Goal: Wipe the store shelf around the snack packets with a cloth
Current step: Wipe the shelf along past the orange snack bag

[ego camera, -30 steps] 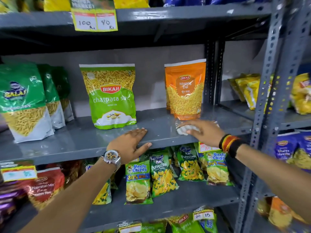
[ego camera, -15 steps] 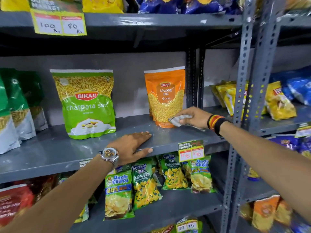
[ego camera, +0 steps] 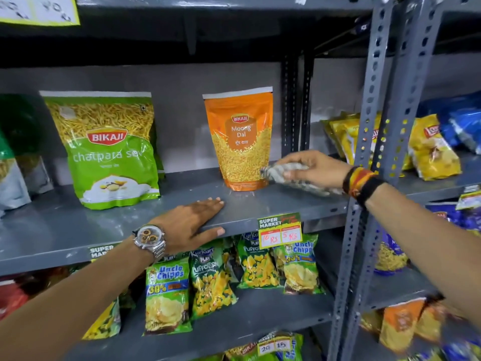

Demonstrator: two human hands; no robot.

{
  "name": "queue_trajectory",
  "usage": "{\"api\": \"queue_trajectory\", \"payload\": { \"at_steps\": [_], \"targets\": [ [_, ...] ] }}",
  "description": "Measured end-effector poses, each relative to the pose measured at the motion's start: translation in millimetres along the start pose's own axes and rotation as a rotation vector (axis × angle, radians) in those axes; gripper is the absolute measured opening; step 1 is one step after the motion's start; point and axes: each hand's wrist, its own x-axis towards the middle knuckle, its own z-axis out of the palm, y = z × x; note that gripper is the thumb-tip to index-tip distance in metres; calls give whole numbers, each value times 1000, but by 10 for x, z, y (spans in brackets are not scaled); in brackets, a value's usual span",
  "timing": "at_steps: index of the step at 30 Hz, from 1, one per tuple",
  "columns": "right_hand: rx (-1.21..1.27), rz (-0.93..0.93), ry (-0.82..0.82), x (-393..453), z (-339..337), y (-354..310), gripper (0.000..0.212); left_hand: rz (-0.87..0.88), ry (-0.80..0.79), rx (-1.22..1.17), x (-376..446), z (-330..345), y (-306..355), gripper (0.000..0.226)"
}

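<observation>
A grey metal shelf [ego camera: 65, 230] carries a green Bikaji sev packet [ego camera: 109, 149] and an orange Moong Dal packet [ego camera: 240, 142], both standing upright. My right hand [ego camera: 315, 168] is shut on a crumpled whitish cloth [ego camera: 289, 174], pressed on the shelf just right of the orange packet and touching its lower right corner. My left hand [ego camera: 192, 222], with a wristwatch, lies flat and spread on the shelf's front edge between the two packets, thumb hooked under the lip.
A perforated steel upright [ego camera: 364, 178] stands right of my right wrist. Yellow chip bags [ego camera: 429, 149] fill the neighbouring shelf. Green chip packets [ego camera: 166, 295] sit on the shelf below. A price tag [ego camera: 281, 230] hangs on the front edge. More green packets [ego camera: 15, 162] stand at far left.
My right hand with the cloth has moved from the shelf's front, in front of the orange packet, back and to the packet's right side. My left hand stays planted.
</observation>
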Motion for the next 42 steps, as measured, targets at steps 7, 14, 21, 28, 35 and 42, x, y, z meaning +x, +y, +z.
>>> {"api": "queue_trajectory", "payload": {
  "at_steps": [7,14,21,28,35,42],
  "targets": [
    [-192,312,349,1056,-25,684,13,33,4,16,49,66,28,80],
    [-340,474,305,1619,-204,1256,43,24,23,19,48,98,33,77],
    [-394,407,68,1796,-116,1305,31,41,71,44,59,65,65,75],
    [-356,297,-48,1375,-28,982,34,48,6,17,45,50,68,77],
    [-249,199,-15,477,103,612,26,48,-5,0,32,22,80,87],
    [-210,316,191,297,-37,481,23,44,-18,-6,30,-19,104,97]
  ]
}}
